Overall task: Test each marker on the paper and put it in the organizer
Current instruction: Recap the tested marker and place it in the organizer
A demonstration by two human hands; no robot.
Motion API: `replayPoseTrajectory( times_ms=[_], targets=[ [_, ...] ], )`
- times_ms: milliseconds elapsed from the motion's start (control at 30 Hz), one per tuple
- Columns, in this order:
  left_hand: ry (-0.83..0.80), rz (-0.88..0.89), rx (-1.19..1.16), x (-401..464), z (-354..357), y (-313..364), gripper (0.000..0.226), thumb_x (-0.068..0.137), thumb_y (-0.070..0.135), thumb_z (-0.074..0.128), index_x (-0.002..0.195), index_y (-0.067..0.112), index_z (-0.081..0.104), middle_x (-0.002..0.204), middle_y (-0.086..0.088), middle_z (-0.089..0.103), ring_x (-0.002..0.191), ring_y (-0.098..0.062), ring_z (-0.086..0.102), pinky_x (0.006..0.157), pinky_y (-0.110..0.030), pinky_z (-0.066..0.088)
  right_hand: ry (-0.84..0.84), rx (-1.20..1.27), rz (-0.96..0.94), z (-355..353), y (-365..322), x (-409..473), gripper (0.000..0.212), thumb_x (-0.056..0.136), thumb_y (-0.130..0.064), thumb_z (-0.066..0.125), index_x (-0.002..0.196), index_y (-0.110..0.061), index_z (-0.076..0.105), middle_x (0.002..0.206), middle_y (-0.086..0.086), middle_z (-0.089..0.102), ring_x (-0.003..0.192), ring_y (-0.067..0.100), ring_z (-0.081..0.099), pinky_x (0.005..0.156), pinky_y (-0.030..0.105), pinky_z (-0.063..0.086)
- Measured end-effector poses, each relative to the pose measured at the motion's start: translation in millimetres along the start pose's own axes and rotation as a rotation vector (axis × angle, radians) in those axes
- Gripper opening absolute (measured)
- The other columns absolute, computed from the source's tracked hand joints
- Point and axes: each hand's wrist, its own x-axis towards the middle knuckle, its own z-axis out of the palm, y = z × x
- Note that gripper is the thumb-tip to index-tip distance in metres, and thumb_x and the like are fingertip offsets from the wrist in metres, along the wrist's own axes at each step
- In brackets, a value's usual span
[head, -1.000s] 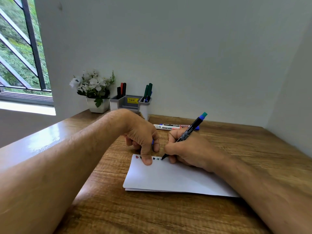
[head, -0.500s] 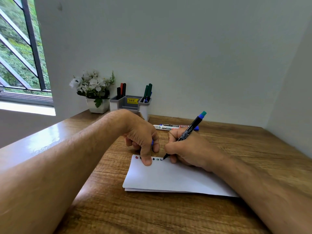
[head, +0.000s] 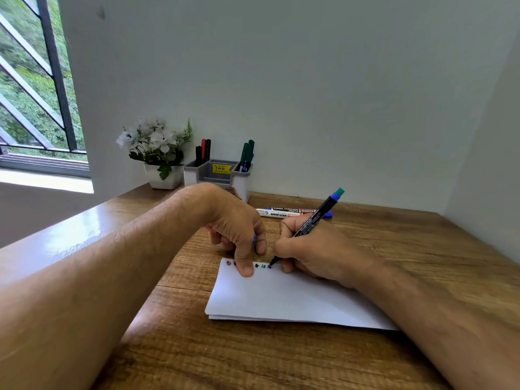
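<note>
Both hands work at the top edge of the white sheet of paper (head: pixel 284 299) on the brown wooden desk (head: pixel 380 249). With my right hand (head: pixel 318 254) I grip a slim black marker with a blue and green end (head: pixel 309 223), fingers curled round its barrel, tip down on the paper at the end of a short row of small ink marks (head: pixel 263 266). My left hand (head: pixel 239 235) pins the paper with one fingertip, the other fingers curled over a small blue cap (head: pixel 255 238) that barely shows.

At the back by the wall stands the grey plastic organizer with a yellow sticker (head: pixel 218 174), red and black markers (head: pixel 204 152) upright in its left cup, green ones (head: pixel 247 154) in its right. Two thick white-barrelled markers (head: pixel 284 213) lie flat on the desk behind my right hand. Just left of the organizer sits a white pot of white flowers (head: pixel 157 153), beside the window (head: pixel 33 80).
</note>
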Motion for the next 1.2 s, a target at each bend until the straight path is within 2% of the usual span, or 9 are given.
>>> replayPoseTrajectory(
  times_ms=[167,267,367,567,633,733,933,1067,1200],
  targets=[
    [-0.013,0.008,-0.018,-0.5,-1.0,-0.5,0.033,0.076,0.017,0.082,0.095,0.029,0.058,0.091,-0.008,0.05,0.06,-0.012,0.042,0.051,-0.022,0.038,0.005,0.05,-0.008,-0.5,-1.0,-2.3,0.013,0.062,-0.025,0.065,0.058,-0.021,0.054,0.052,0.003,0.066,0.032,0.0,0.046,0.033,0.014,0.03],
    [-0.033,0.031,-0.076,-1.9,-2.0,-2.5,0.033,0.077,0.013,0.081,0.097,0.028,0.06,0.1,-0.011,0.048,0.059,-0.011,0.041,0.046,-0.019,0.036,-0.005,0.235,-0.005,-3.8,-0.8,-2.6,0.023,0.07,-0.014,0.064,0.054,-0.021,0.049,0.051,0.01,0.06,0.03,0.009,0.034,0.033,0.016,0.023],
    [-0.058,0.063,-0.127,-3.5,-2.9,-3.0,0.034,0.078,0.01,0.078,0.1,0.027,0.059,0.102,-0.012,0.048,0.061,-0.01,0.042,0.046,-0.019,0.037,0.095,0.375,-0.011,-10.3,-0.6,-0.8,0.037,0.082,-0.001,0.059,0.053,-0.02,0.045,0.049,0.01,0.054,0.034,0.013,0.024,0.037,0.014,0.019],
    [-0.049,0.113,-0.262,-9.1,-1.5,-3.3,0.026,0.085,0.011,0.072,0.107,0.02,0.061,0.085,-0.005,0.055,0.06,-0.008,0.044,0.053,-0.02,0.04,0.303,0.449,-0.077,-19.8,-4.9,-1.7,0.037,0.086,-0.002,0.059,0.055,-0.017,0.045,0.048,0.008,0.051,0.03,0.008,0.027,0.032,0.013,0.021],
    [-0.01,0.145,-0.348,-11.0,-1.2,-5.1,0.022,0.091,0.005,0.064,0.109,0.017,0.062,0.079,-0.001,0.057,0.059,-0.008,0.045,0.054,-0.021,0.041,0.352,0.458,-0.08,-19.9,-5.7,-1.8,0.037,0.087,-0.005,0.06,0.055,-0.018,0.047,0.047,0.007,0.051,0.03,0.008,0.028,0.032,0.014,0.021],
    [0.081,0.183,-0.455,-11.8,-1.2,-8.0,0.027,0.095,-0.003,0.049,0.108,0.015,0.064,0.071,0.001,0.055,0.057,-0.009,0.044,0.053,-0.022,0.038,0.4,0.466,-0.086,-21.3,-6.7,-2.1,0.032,0.09,-0.008,0.061,0.061,-0.017,0.05,0.048,0.006,0.051,0.031,0.009,0.03,0.033,0.014,0.021],
    [0.295,0.178,-0.62,-8.0,0.0,-6.6,0.027,0.103,0.006,0.04,0.11,0.016,0.064,0.075,-0.002,0.05,0.061,-0.01,0.043,0.056,-0.024,0.04,0.404,0.516,-0.081,-21.6,-6.1,-4.1,0.033,0.087,-0.007,0.068,0.064,-0.021,0.049,0.053,0.003,0.049,0.033,0.01,0.033,0.033,0.014,0.022],
    [0.429,0.233,-0.83,-4.8,-3.7,-8.4,0.028,0.104,0.006,0.038,0.114,0.012,0.064,0.075,-0.006,0.052,0.06,-0.012,0.046,0.054,-0.024,0.047,0.405,0.503,-0.084,-20.7,-4.5,-3.5,0.028,0.085,-0.009,0.072,0.065,-0.024,0.06,0.059,0.005,0.055,0.038,0.01,0.043,0.035,0.017,0.029],
    [0.524,0.319,-1.036,0.8,-5.2,-8.0,0.026,0.103,0.004,0.042,0.111,0.013,0.066,0.085,-0.008,0.05,0.068,-0.014,0.049,0.074,-0.033,0.057,0.356,0.549,-0.137,-19.6,-4.4,-3.9,0.009,0.082,-0.025,0.069,0.076,-0.02,0.074,0.079,0.01,0.072,0.044,0.015,0.055,0.036,0.021,0.037]
  ],
)
